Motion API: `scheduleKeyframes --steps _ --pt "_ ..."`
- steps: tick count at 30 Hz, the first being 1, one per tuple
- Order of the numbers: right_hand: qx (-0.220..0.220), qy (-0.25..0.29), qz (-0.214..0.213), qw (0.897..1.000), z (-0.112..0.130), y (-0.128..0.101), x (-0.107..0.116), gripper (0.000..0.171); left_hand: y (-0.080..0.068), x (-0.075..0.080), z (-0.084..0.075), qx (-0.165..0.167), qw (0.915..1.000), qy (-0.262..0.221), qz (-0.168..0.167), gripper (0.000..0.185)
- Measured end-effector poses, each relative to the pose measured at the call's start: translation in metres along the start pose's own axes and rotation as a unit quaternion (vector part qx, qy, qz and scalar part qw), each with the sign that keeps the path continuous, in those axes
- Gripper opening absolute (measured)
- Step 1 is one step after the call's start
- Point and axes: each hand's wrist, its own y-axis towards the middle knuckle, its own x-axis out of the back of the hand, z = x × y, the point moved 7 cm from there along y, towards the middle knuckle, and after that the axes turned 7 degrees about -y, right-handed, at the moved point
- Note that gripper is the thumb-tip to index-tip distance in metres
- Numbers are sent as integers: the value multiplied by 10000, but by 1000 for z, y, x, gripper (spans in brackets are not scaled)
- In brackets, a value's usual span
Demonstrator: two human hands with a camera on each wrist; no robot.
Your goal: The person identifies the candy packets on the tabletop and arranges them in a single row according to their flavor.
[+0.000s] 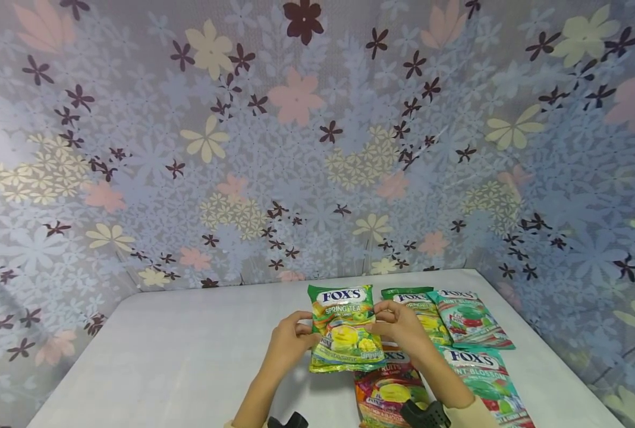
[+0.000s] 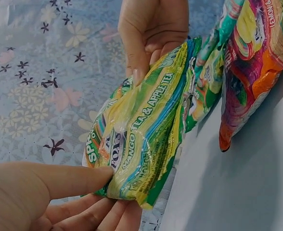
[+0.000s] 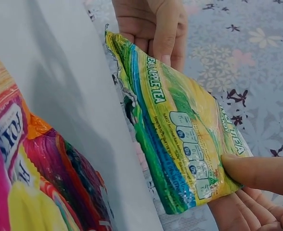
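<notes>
A green and yellow Fox's Spring Tea candy bag (image 1: pixel 345 333) is held upright above the white table, its front toward the head camera. My left hand (image 1: pixel 289 339) pinches its left edge, thumb in front and fingers behind. On the opposite edge my right hand (image 1: pixel 401 330) pinches it the same way. In the left wrist view the bag (image 2: pixel 146 130) shows its lower side, with the left thumb (image 2: pixel 79 180) pressed on the near end. The right wrist view shows the bag's bottom seam and printed panel (image 3: pixel 185 144), with the right thumb (image 3: pixel 262 175) on it.
A red Fox's Fruits bag (image 1: pixel 389 395) lies behind and below the held bag. Another Spring Tea bag (image 1: pixel 430 324) and two mint-coloured Fox's bags, one at the back (image 1: pixel 475 324) and one nearer (image 1: pixel 489 380), lie on the right of the table (image 1: pixel 189 356). Flowered cloth (image 1: pixel 274 148) hangs behind.
</notes>
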Motion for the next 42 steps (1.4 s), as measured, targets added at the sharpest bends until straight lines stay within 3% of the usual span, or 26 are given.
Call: scheduleKeyframes --steps 13,20,23,31,36,42 --pt "-41 -99 27 9999 -1 3 -10 34 1 8 4 151 9997 66 170 44" --pt "553 -71 663 9962 12 13 -34 34 3 30 13 269 9993 38 275 46" --pt "580 -118 791 9951 17 20 -48 32 2 44 13 363 9990 53 237 46" --pt "469 -91 1068 9931 26 35 -90 29 -6 80 21 763 9969 85 -166 46" --pt "520 -87 1070 9929 30 41 -109 26 -7 97 27 797 9955 137 -490 44" --pt "509 -397 1052 9923 32 48 -134 26 -7 120 30 722 9893 941 -852 40"
